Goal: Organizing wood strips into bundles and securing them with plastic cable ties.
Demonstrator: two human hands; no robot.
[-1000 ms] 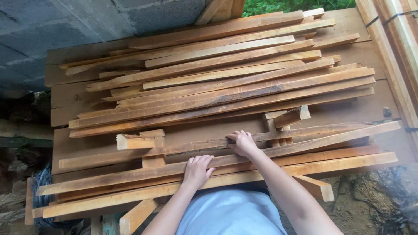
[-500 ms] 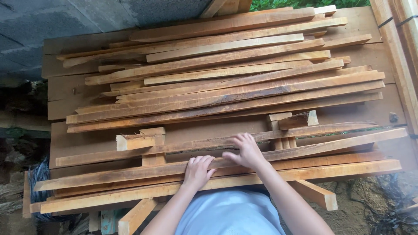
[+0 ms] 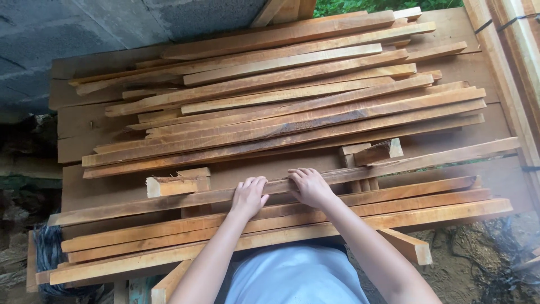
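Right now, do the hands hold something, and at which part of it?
Both the left hand and the right hand grip one long wooden strip near its middle, fingers curled over its far edge.

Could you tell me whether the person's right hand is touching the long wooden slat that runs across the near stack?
Touching. The head view shows the right hand with its fingers curled over the far edge of the long wooden slat.
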